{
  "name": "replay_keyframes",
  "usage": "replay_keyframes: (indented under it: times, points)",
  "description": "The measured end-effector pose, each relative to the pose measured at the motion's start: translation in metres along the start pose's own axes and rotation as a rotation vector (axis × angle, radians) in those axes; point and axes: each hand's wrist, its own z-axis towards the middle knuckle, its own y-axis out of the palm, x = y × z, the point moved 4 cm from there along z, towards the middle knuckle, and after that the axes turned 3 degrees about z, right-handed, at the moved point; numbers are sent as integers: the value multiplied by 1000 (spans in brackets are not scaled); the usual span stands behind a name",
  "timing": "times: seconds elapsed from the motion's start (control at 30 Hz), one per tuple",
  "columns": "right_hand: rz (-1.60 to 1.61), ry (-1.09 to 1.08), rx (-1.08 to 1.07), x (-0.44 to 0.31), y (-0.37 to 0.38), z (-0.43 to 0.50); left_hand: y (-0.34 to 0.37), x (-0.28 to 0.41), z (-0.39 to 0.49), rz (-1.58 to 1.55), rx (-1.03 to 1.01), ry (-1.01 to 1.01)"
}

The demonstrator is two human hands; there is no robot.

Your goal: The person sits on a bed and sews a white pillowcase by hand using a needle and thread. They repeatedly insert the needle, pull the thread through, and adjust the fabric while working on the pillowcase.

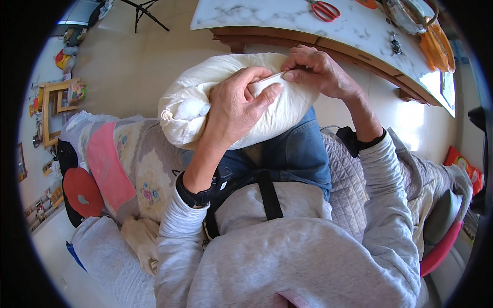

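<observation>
A plump cream cloth pillow rests across the knees. Its left end is gathered, and white stuffing bulges from an opening there. My left hand lies over the middle of the pillow, thumb and fingers spread around a folded cloth edge and gripping it. At the right part of that same edge, my right hand pinches the fabric between thumb and forefinger. A thin pale line runs along the edge between the two hands; whether it is a seam or a cord I cannot tell.
Beyond the pillow stands a marble-topped table bearing red-handled scissors, a small dark metal item, an orange bag and a basket. A tripod stands on the floor. Beside me on the sofa lie a pink cloth and a red round object.
</observation>
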Motion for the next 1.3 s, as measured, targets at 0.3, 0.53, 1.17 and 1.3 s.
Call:
replay_keyframes:
  times: [0.3, 0.53, 1.17, 1.3]
  points:
    - [-71, -16, 236, -40, -14, -18, 12, -20, 12, -324, -16, -203]
    - [303, 549, 235, -72, 12, -46, 12, -25, 14, -324, -3, -129]
    - [70, 520, 342, -52, 28, -28, 10, -27, 7, -407, 93, -127]
    - [178, 523, 375, -47, 29, -32, 8, -29, 6, -407, 131, -108]
